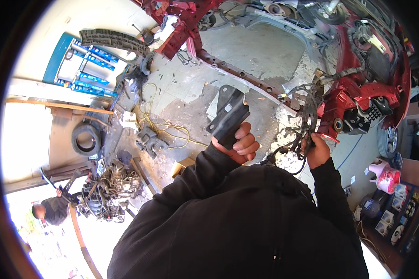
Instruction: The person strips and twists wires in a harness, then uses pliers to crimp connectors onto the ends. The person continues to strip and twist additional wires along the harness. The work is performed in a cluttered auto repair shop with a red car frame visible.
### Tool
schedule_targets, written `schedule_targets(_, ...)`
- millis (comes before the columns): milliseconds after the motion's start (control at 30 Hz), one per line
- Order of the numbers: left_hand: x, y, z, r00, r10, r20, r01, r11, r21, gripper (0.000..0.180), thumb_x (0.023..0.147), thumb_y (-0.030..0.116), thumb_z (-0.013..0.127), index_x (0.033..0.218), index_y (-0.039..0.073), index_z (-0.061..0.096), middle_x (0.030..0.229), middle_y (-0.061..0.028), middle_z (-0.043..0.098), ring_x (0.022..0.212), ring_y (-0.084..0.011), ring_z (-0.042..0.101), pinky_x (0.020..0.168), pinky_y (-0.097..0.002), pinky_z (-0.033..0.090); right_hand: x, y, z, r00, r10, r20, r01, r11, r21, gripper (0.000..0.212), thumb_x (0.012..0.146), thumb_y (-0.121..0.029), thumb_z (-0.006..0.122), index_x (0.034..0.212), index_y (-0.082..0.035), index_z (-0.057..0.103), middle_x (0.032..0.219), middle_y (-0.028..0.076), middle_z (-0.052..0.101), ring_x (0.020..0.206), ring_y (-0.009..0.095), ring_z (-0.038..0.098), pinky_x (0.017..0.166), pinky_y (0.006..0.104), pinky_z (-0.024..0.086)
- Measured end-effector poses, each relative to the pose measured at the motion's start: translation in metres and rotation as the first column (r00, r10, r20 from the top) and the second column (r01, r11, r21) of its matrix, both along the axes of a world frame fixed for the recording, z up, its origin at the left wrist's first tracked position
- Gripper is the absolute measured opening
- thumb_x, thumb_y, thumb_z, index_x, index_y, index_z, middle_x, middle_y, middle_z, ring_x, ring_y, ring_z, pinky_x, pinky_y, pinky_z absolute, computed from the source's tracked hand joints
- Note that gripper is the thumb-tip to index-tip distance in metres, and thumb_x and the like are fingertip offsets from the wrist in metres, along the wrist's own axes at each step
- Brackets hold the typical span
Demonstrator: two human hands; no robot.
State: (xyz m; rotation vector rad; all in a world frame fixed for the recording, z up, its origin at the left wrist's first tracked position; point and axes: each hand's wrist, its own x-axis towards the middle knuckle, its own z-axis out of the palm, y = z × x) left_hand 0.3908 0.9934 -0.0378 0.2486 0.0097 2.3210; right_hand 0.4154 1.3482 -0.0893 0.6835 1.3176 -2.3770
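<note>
My left hand (245, 144) is closed round a black metal bracket (229, 114), with a flanged end that has holes in it. The bracket is raised in front of my chest, above the floor. On the right, my right hand (318, 152) is closed at the lower part of a dark wiring harness (307, 111). Its fingertips are partly hidden behind the cables. The harness hangs in a tangle beside the front of a red car body (340, 109), and a loop of it drops toward my chest.
Yellow cord (172, 135) and a dark metal part (150, 141) lie on the floor at left. Beyond are a tire (86, 139), an engine (109, 190) and another person (56, 210). A red crossmember (242, 74) spans ahead. Shelves (391, 216) with a pink jug (385, 174) stand right.
</note>
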Motion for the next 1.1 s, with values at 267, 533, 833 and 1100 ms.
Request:
schedule_targets(267, 0.007, -0.011, 0.007, 1.000, 0.014, -0.016, -0.013, 0.997, 0.081, 0.032, 0.107, 0.043, 0.051, 0.089, 0.016, 0.048, 0.071, 0.0011, 0.050, 0.078, -0.0204, 0.050, 0.088, -0.0436, 0.053, -0.002, -0.004, -0.002, 1.000, -0.010, 0.024, 0.009, 0.998, 0.054, 0.027, 0.106, -0.032, 0.054, 0.107, -0.006, 0.062, 0.084, 0.010, 0.066, 0.072, 0.022, 0.060, 0.066, 0.0390, 0.048)
schedule_targets(533, 0.009, -0.020, 0.005, 0.999, 0.039, 0.000, -0.039, 0.993, 0.116, 0.034, 0.107, 0.044, 0.050, 0.088, 0.015, 0.047, 0.071, -0.0009, 0.052, 0.076, -0.0225, 0.051, 0.088, -0.0448, 0.054, -0.003, -0.014, 0.008, 0.999, -0.031, 0.042, 0.029, 0.998, 0.057, 0.028, 0.106, -0.033, 0.051, 0.107, -0.008, 0.063, 0.083, 0.008, 0.065, 0.072, 0.022, 0.060, 0.066, 0.0390, 0.045)
schedule_targets(833, 0.009, -0.049, -0.003, 0.765, 0.063, -0.641, -0.642, 0.146, -0.752, 0.018, 0.110, 0.017, 0.058, 0.098, 0.004, 0.059, 0.080, 0.0053, 0.048, 0.077, -0.0061, 0.043, 0.070, -0.0267, 0.042, -0.004, -0.026, 0.009, 0.995, -0.079, 0.065, 0.072, 0.993, 0.099, 0.027, 0.106, -0.034, 0.052, 0.105, -0.009, 0.063, 0.080, 0.007, 0.064, 0.072, 0.022, 0.058, 0.066, 0.0381, 0.045)
schedule_targets(1100, 0.009, -0.065, -0.013, 0.701, 0.013, -0.713, -0.712, 0.054, -0.700, 0.018, 0.109, 0.017, 0.061, 0.098, 0.003, 0.063, 0.077, 0.0030, 0.054, 0.074, -0.0084, 0.047, 0.068, -0.0277, 0.044, -0.008, -0.036, 0.009, 0.989, -0.122, 0.088, 0.110, 0.986, 0.128, 0.026, 0.105, -0.032, 0.054, 0.105, -0.007, 0.062, 0.080, 0.009, 0.064, 0.070, 0.022, 0.058, 0.064, 0.0389, 0.045)
